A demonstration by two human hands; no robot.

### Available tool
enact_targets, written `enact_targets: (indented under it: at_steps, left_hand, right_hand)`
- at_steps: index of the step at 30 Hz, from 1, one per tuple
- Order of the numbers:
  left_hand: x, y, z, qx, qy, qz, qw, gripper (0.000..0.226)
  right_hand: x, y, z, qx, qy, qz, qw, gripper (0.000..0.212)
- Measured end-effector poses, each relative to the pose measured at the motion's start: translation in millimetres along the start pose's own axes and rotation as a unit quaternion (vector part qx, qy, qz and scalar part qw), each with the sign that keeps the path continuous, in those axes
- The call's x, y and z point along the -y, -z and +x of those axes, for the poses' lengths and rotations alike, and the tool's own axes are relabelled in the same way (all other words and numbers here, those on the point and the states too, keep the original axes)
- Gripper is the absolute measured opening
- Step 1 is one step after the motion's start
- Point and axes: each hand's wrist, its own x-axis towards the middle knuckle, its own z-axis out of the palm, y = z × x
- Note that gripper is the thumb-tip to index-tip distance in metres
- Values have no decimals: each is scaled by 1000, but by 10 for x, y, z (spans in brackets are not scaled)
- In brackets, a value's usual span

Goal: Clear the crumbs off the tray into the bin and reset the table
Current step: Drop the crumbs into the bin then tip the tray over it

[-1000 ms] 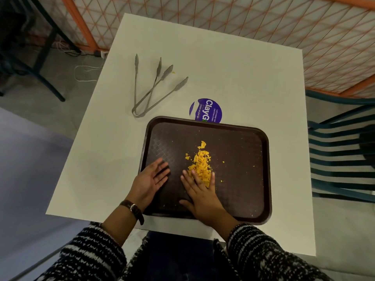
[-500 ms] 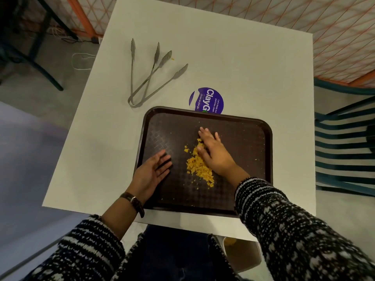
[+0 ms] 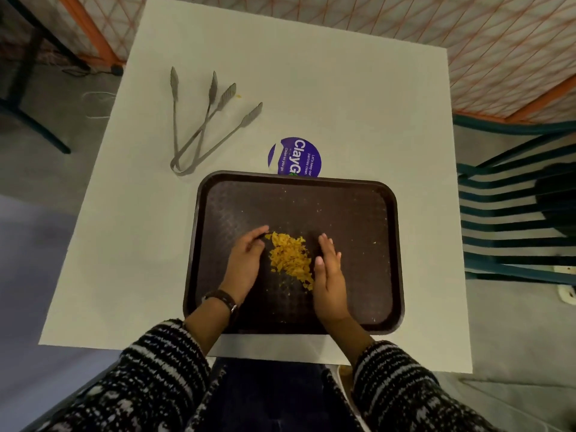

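Observation:
A dark brown tray (image 3: 352, 213) lies on the white table (image 3: 327, 98) near its front edge. A heap of yellow-orange crumbs (image 3: 291, 260) sits at the tray's middle, with a few stray specks around it. My left hand (image 3: 246, 263) stands on edge at the heap's left side, fingers curved toward it. My right hand (image 3: 330, 272) stands on edge at the heap's right side, fingers straight and together. The two hands flank the crumbs and hold nothing. No bin is clearly in view.
Two metal tongs (image 3: 202, 126) lie crossed on the table behind the tray's left corner, with a crumb beside one tip. A round purple sticker (image 3: 296, 155) sits just beyond the tray's far edge. A teal slatted chair (image 3: 514, 219) stands to the right.
My right hand has swept back from the far side of the crumbs to their right side. My left hand has moved in from the tray's left part. The crumbs are gathered into a tighter heap.

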Motion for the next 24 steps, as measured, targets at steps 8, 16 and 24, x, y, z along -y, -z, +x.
enact_targets:
  at_steps: [8, 16, 24]
  left_hand:
    - [234, -197, 265, 104, -223, 395, 885, 49]
    - [437, -274, 229, 174, -242, 434, 850, 67]
    - [495, -394, 122, 207, -144, 252, 934, 60]
  right_hand:
    - [78, -301, -354, -12, -90, -12, 996, 66]
    - [209, -571, -337, -16, -92, 26, 995, 86]
    - [335, -612, -172, -7, -138, 126, 982, 77]
